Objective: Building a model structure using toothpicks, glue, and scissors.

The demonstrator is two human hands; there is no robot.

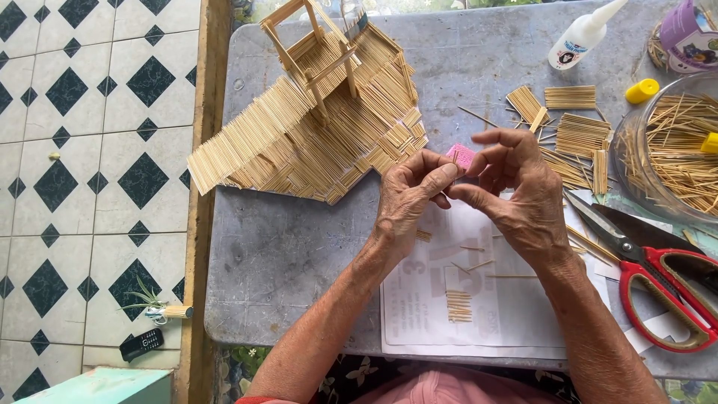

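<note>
Both hands pinch together over the paper (419, 314): left hand (407, 202) and right hand (516, 191) share a fingertip grip on one small pink piece (461, 155) with a thin stick against it, probably raised for a closer look. One stick house (314, 120) sits beyond, one pair of scissors (658, 277) to the right.

Grey table (284, 247) w/ toothpick house model (321, 127), paper sheet (479, 314), red scissors (658, 277), glue bottle (583, 34), glass bowl (677, 142).

On the table (284, 254), the stick house (321, 127) lies left of the hands, the scissors (651, 262) right, the paper (464, 314) beneath; the glue bottle (583, 34) and bowl (673, 150) stand behind, far right.
</note>
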